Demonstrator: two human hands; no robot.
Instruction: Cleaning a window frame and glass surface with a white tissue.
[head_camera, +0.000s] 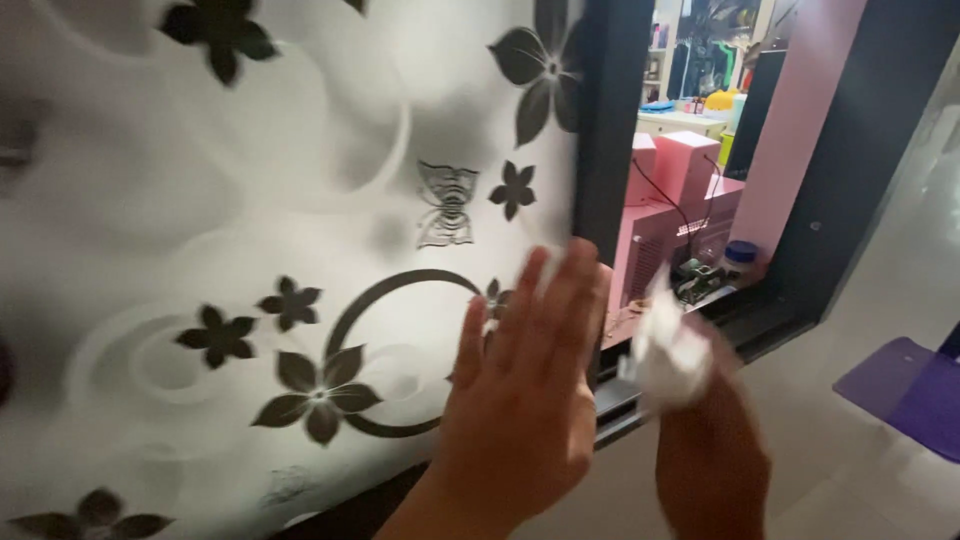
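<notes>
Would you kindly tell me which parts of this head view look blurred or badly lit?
Head view: the left hand and right hand are dim and motion-blurred; the white cloth smears; the patterned glass panel is soft at its left edge; the room beyond the dark frame is brighter.

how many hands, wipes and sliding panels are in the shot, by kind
hands: 2, the left hand flat on the panel and the right hand
white wipe: 1, in the right hand
flowered sliding panel: 1
total: 4
</notes>
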